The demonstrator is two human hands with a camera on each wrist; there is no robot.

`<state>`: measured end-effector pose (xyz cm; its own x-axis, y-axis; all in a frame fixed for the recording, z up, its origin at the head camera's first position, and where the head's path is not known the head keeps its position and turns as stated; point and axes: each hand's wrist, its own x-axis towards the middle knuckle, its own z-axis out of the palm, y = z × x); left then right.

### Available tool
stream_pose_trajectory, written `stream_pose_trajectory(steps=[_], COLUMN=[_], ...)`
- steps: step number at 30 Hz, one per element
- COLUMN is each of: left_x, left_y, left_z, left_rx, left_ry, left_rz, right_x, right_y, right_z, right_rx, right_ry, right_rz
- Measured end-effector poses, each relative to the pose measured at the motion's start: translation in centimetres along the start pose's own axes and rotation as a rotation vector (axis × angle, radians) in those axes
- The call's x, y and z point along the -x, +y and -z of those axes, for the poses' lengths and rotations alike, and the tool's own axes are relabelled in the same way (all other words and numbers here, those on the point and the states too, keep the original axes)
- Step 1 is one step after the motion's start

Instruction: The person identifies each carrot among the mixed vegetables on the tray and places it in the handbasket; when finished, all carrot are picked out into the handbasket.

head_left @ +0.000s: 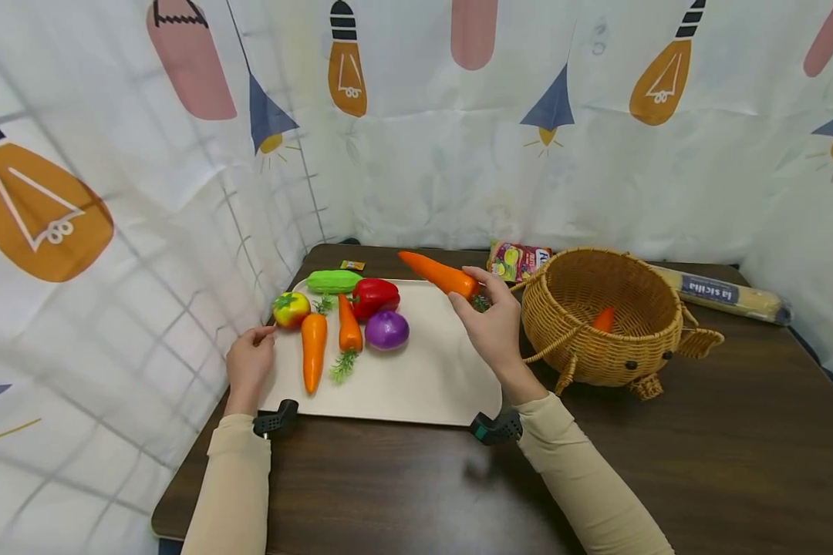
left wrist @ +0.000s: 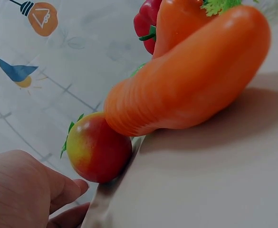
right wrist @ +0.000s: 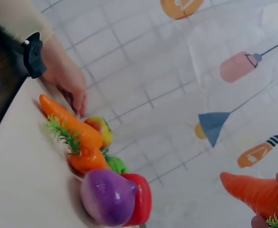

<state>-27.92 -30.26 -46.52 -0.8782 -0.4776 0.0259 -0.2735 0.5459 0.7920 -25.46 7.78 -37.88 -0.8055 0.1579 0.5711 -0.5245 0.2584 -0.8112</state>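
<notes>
**Carrot up in the air, gripped near the leafy end**

Carrot looks like a light, hard plastic toy to us, smooth and probably a bit slippery. Our right hand pinches it by the thick end next to the green top, above the far right edge of the tray, left of the basket. Our left hand rests with loose fingers at the tray's left edge, near the tomato, holding nothing.
</notes>
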Motion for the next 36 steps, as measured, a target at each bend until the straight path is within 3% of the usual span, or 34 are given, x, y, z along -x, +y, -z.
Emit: stream_pose_trajectory(steps=[7,15,20,27,32,36], left_x=[-0.1,-0.1,-0.1,0.0,0.0,-0.1], left_y=[0.2,0.2,0.1,-0.1,-0.1,-0.3], left_z=[-0.1,-0.2,-0.1,0.0,0.0,0.0], left_rx=[0.005,0.010,0.014,0.013,0.024,0.018], left_ry=[-0.009,-0.013,-0.020,-0.015,-0.014,-0.013], left_rz=[0.004,0.011,0.018,0.022,0.023,0.020], right_x=[0.1,-0.8,-1.4,-2.4,-2.8,-3.0], right_y=[-2.9,-3.3,-2.5,0.5,0.6,0.4], right_z=[2.0,3.9,5.0,7.0,8.3,9.5], right_rx=[0.020,-0.035,-0.001,-0.024,-0.026,-0.077], right_ry=[-0.026,0.005,0.049,0.053,0.055,0.036], right_rz=[-0.001,-0.034,-0.043,-0.137,-0.143,-0.206])
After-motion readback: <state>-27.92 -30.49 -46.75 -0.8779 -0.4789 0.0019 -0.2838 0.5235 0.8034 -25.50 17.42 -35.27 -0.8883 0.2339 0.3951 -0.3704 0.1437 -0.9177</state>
